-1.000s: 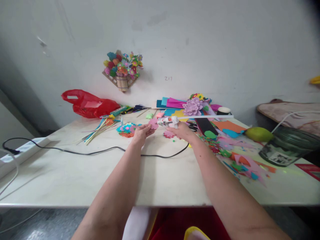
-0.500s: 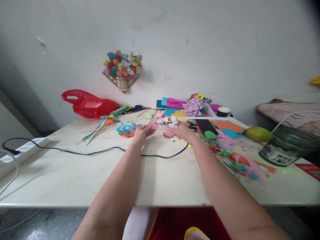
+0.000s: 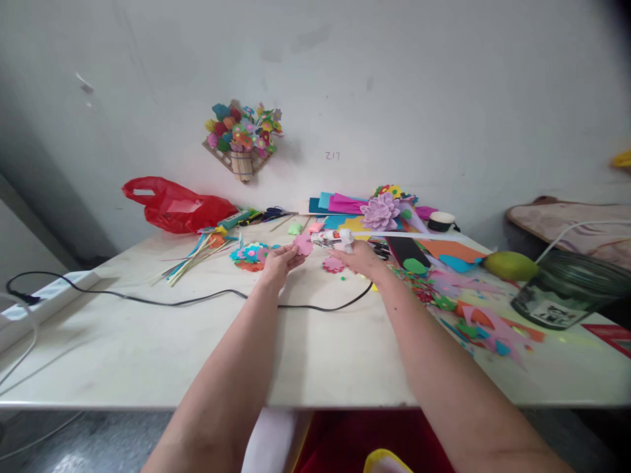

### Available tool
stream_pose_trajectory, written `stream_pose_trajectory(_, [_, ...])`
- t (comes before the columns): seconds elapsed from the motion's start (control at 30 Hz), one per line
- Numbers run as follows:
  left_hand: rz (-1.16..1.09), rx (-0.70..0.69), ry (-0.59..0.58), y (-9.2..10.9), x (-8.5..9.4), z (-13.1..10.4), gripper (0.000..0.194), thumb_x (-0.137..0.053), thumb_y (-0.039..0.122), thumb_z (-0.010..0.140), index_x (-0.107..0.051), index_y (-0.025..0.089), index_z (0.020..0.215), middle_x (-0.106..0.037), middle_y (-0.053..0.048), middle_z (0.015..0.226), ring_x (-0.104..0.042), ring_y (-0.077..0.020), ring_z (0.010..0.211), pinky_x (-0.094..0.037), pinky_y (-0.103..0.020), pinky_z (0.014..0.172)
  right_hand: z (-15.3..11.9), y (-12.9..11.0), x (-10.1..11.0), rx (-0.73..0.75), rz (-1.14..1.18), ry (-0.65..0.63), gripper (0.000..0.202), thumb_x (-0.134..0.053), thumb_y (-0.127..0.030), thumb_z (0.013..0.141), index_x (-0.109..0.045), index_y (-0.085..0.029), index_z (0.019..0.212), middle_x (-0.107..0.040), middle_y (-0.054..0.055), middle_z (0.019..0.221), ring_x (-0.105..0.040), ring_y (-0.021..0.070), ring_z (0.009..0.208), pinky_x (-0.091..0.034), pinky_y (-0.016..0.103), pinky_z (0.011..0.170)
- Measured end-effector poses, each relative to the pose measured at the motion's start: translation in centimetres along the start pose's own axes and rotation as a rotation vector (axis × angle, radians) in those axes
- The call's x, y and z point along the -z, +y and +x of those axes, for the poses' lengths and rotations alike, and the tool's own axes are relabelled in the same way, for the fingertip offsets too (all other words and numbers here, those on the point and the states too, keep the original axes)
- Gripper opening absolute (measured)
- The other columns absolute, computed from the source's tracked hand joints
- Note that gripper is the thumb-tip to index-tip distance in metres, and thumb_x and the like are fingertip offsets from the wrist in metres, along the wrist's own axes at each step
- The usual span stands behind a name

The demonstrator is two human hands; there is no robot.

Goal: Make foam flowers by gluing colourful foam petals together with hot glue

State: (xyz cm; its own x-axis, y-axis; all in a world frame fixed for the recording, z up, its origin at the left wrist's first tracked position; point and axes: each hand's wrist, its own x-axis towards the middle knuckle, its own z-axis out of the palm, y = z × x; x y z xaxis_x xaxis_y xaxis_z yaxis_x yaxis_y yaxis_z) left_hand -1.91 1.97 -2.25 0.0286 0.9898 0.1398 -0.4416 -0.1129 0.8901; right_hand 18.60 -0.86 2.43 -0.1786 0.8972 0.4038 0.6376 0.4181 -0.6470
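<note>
Between the fingertips of my left hand [image 3: 282,261] is a pink foam flower [image 3: 303,245]. My right hand [image 3: 359,256] is closed round a white glue gun [image 3: 332,238], whose tip points left and lies close to the flower; a long white glue stick [image 3: 394,234] extends from its back to the right. A pink flower with a red edge [image 3: 333,264] lies on the table just below the gun. Left of my left hand sits a pile of blue and orange foam flowers [image 3: 250,253].
A black cord [image 3: 182,303] crosses the white table [image 3: 197,368] from a power strip [image 3: 54,301]. Strips and a red bag [image 3: 182,209] are at the left; foam scraps [image 3: 480,328], a green fruit [image 3: 510,265] and a glass jar [image 3: 566,289] at the right.
The glue gun has shifted very slightly right in my right hand. My left hand and the pink flower have hardly moved.
</note>
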Motion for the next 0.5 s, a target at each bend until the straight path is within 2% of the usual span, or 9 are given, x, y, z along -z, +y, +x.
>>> stream_pose_trajectory(0.33, [0.011,0.006,-0.008,0.11,-0.18,-0.11,0.02,-0.068,0.02,0.065,-0.061,0.01,0.08,-0.068,-0.007,0.072,-0.065,-0.0161,0.069,-0.052,-0.027,0.068,-0.23,-0.13,0.05,-0.045,0.187,-0.071,0.031,-0.055,-0.046,0.069,-0.056,-0.015,0.069,-0.047,-0.003,0.047,-0.041,0.0086,0.039,-0.032,0.02,0.038])
stream_pose_trajectory(0.5, [-0.013,-0.009,0.009,0.43,-0.13,-0.18,0.017,-0.065,0.019,0.067,-0.06,0.01,0.08,-0.068,-0.008,0.074,-0.066,-0.0179,0.074,-0.051,-0.027,0.069,-0.25,0.09,0.06,-0.026,0.251,-0.021,0.034,-0.054,-0.048,0.071,-0.057,-0.014,0.071,-0.049,-0.002,0.048,-0.041,0.0088,0.04,-0.034,0.021,0.04])
